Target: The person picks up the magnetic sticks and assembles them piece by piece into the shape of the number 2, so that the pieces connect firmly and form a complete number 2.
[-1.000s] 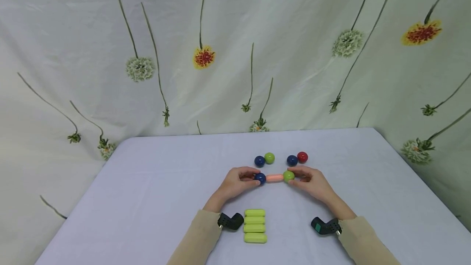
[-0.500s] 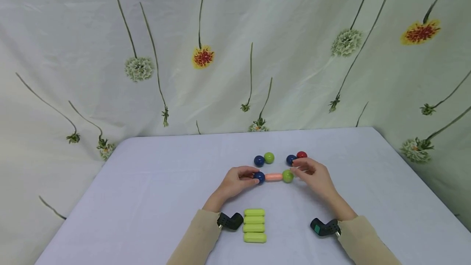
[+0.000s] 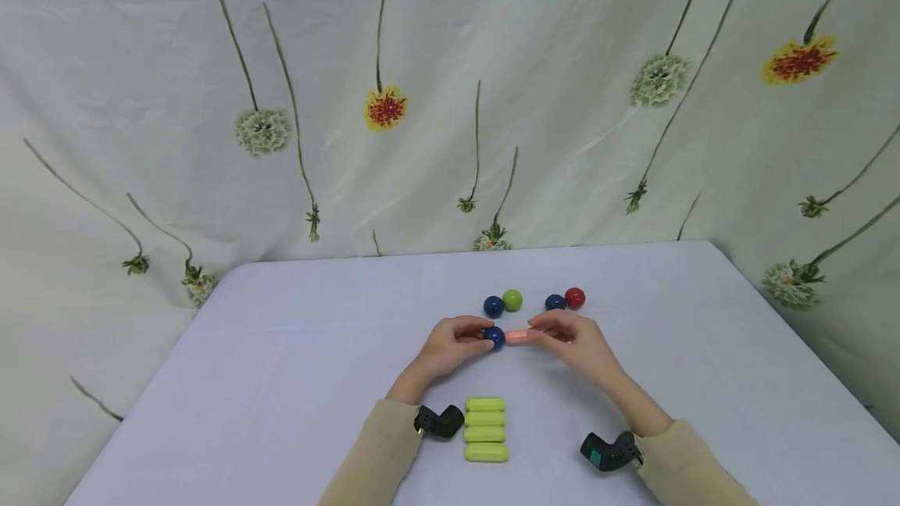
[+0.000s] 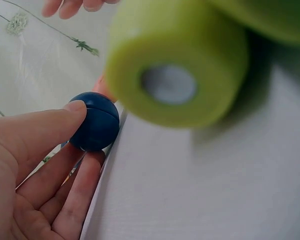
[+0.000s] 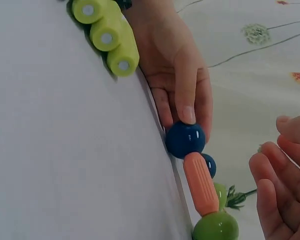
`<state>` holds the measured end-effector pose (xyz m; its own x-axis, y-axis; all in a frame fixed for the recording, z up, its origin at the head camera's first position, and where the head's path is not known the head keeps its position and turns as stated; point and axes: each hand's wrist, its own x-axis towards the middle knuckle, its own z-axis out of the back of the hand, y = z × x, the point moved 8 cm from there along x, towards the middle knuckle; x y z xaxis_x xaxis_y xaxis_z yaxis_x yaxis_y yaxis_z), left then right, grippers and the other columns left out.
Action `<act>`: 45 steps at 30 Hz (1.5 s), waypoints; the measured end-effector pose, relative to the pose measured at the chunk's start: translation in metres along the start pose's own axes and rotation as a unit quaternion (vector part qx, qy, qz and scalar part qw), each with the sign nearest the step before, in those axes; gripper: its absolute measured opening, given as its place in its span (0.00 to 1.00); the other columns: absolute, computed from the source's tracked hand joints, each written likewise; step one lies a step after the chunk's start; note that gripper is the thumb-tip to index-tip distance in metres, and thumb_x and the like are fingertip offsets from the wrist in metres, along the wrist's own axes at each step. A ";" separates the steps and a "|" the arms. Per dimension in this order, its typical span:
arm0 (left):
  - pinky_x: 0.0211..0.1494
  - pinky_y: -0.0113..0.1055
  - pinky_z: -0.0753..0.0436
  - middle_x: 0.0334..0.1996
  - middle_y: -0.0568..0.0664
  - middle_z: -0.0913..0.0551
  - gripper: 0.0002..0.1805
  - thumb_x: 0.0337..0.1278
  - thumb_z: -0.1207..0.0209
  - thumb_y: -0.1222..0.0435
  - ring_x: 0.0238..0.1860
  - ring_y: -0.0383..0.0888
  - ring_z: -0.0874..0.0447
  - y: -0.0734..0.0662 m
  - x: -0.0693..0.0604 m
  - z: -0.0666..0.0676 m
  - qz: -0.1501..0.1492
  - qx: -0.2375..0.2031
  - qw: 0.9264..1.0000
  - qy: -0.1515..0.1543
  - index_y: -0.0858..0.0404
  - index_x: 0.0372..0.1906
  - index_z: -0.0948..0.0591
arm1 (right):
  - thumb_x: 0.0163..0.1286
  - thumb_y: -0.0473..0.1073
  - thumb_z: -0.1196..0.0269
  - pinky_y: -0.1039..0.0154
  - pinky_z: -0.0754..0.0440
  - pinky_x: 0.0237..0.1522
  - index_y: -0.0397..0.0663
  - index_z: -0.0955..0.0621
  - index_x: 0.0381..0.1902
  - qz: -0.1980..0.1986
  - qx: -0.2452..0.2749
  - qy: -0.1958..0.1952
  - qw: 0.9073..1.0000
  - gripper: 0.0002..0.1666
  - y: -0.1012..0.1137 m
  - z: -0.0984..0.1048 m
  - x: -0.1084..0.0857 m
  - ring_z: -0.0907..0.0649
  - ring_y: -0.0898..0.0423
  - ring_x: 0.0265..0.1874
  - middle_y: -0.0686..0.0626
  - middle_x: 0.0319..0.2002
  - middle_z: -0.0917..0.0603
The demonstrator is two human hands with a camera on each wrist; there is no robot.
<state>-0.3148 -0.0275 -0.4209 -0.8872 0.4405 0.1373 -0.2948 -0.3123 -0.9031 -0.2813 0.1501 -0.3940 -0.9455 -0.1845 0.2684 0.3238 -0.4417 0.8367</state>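
Note:
My left hand [image 3: 450, 346] pinches a dark blue ball [image 3: 495, 337] between thumb and fingers. An orange ribbed rod [image 3: 516, 336] joins that ball on its right side. At the rod's other end is a light green ball [image 5: 216, 227], which the right hand hides in the head view. My right hand [image 3: 573, 338] hovers over that end with loosely bent fingers. In the right wrist view its fingers [image 5: 270, 185] stand apart from the rod and hold nothing.
Several light green rods [image 3: 485, 429] lie in a stack-like row nearer the person. Behind the hands sit a blue ball [image 3: 494, 306] beside a green ball [image 3: 512, 301], and another blue ball [image 3: 555, 302] beside a red ball [image 3: 574, 297]. A flowered cloth [image 3: 422, 178] hangs behind the table.
My right hand has let go of the green ball, lifted off to the right, then come left over the rod's end. The left hand keeps its hold on the blue ball.

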 end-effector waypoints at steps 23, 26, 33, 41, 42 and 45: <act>0.47 0.31 0.21 0.44 0.50 0.18 0.17 0.54 0.35 0.62 0.43 0.42 0.20 0.041 0.014 -0.002 -0.002 0.000 1.000 -0.004 0.61 0.50 0.18 | 0.61 0.45 0.33 0.67 0.21 0.38 0.43 0.16 0.39 0.022 0.054 0.120 0.991 0.13 -0.003 -0.065 -0.015 0.18 0.62 0.34 0.54 0.35 0.15; 0.47 0.31 0.21 0.44 0.49 0.18 0.17 0.54 0.35 0.62 0.43 0.41 0.20 0.042 0.015 -0.002 -0.001 0.002 1.000 -0.004 0.61 0.50 0.18 | 0.61 0.45 0.33 0.66 0.20 0.39 0.43 0.16 0.40 0.023 0.063 0.129 0.989 0.13 -0.003 -0.070 -0.017 0.18 0.61 0.34 0.54 0.35 0.15; 0.46 0.31 0.21 0.44 0.51 0.17 0.17 0.55 0.36 0.63 0.43 0.42 0.20 0.041 0.015 -0.003 -0.005 -0.001 1.000 -0.003 0.62 0.50 0.19 | 0.61 0.44 0.33 0.67 0.20 0.39 0.44 0.17 0.41 0.034 0.050 0.165 0.984 0.12 -0.006 -0.084 -0.023 0.18 0.63 0.34 0.54 0.35 0.15; 0.46 0.31 0.21 0.45 0.59 0.18 0.17 0.56 0.38 0.68 0.45 0.50 0.20 0.019 0.007 -0.002 -0.011 0.001 1.000 0.004 0.69 0.51 0.20 | 0.61 0.43 0.33 0.67 0.20 0.38 0.46 0.16 0.41 0.032 0.040 0.176 0.983 0.11 -0.008 -0.087 -0.025 0.18 0.63 0.34 0.55 0.34 0.16; 0.46 0.31 0.21 0.45 0.59 0.19 0.17 0.56 0.38 0.69 0.45 0.51 0.20 0.015 0.006 -0.002 -0.011 0.001 1.000 0.005 0.70 0.51 0.20 | 0.61 0.43 0.33 0.67 0.20 0.38 0.46 0.16 0.41 0.033 0.039 0.177 0.983 0.11 -0.009 -0.088 -0.025 0.18 0.63 0.34 0.56 0.34 0.16; 0.46 0.30 0.21 0.45 0.60 0.19 0.17 0.56 0.38 0.69 0.45 0.51 0.20 0.004 0.001 0.000 -0.015 0.001 1.000 0.006 0.71 0.50 0.21 | 0.61 0.43 0.33 0.68 0.20 0.38 0.46 0.16 0.41 0.034 0.030 0.179 0.983 0.11 -0.010 -0.088 -0.025 0.19 0.64 0.33 0.58 0.34 0.16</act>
<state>-0.3170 -0.0280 -0.4239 -0.8736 0.4601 0.1585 -0.3210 -0.3000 -0.8983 -0.2577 0.0815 -0.4511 -0.8452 -0.5136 0.1476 0.3723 -0.3678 0.8521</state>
